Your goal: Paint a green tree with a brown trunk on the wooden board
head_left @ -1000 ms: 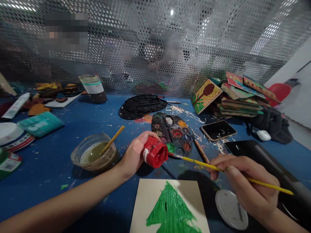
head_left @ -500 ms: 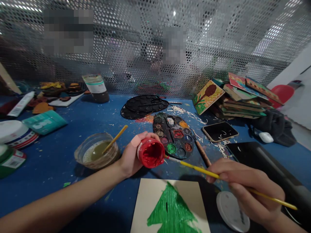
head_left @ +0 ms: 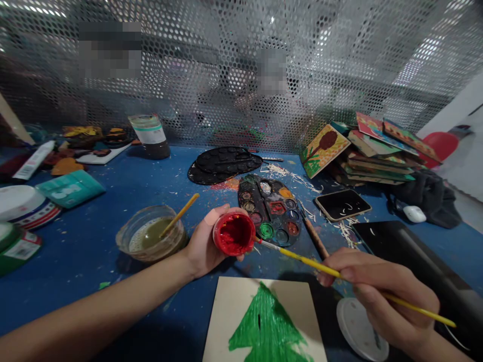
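Observation:
My left hand [head_left: 206, 240] is closed around a small jar of red paint [head_left: 234, 234], tilted so its open mouth faces me. In my right hand [head_left: 385, 291] is a yellow paintbrush [head_left: 317, 265], gripped along its handle. The brush's red-tinged tip is at the jar's right rim. Below the jar lies a pale board [head_left: 222, 311] with a green tree [head_left: 264, 327] painted on it; its lower edge runs out of view. A white round lid [head_left: 358, 327] rests on the table beneath my right hand, which partly covers it.
Left of the jar stands a bowl of murky water [head_left: 151, 239] with a stick in it. Behind are a used paint palette [head_left: 269, 208] and black palettes [head_left: 222, 163]. A phone [head_left: 343, 204], a black tablet-like slab [head_left: 407, 261] and stacked painted boards [head_left: 377, 156] lie right; paint tubs [head_left: 28, 206] left.
The jar has turned and risen slightly in my left hand. The brush tip has shifted a little up and left along the jar's rim.

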Demonstrator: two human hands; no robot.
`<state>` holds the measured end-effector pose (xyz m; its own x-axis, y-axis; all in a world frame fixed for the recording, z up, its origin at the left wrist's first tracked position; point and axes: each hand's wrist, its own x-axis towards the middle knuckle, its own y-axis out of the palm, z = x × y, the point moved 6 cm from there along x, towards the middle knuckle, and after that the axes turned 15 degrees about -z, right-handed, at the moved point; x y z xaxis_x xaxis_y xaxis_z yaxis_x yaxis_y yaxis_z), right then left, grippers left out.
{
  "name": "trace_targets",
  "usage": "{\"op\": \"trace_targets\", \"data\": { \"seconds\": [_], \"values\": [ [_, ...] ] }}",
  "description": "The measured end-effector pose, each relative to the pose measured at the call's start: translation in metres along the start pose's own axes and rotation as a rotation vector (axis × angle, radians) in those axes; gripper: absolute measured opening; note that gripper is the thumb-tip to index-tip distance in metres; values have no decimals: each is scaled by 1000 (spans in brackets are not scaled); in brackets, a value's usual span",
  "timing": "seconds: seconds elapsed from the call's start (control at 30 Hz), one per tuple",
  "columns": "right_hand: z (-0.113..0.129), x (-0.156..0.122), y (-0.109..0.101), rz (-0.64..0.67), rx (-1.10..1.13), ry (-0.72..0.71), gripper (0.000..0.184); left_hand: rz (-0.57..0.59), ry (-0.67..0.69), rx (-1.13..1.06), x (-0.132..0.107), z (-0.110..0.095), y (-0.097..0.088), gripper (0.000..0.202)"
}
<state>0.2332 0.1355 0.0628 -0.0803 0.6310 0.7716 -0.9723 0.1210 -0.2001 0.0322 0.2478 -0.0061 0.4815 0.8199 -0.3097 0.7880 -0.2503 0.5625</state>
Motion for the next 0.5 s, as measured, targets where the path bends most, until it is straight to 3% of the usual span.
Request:
{"op": "trace_targets", "data": {
  "seconds": [0.33, 0.5],
  "values": [
    [2, 4, 5, -38, 2, 24, 32, -74, -16, -4, -1, 0, -3, 35],
    [6, 1, 4, -6, -64, 0, 34, -166, 12, -13, 0, 0, -4, 34]
  ]
}}
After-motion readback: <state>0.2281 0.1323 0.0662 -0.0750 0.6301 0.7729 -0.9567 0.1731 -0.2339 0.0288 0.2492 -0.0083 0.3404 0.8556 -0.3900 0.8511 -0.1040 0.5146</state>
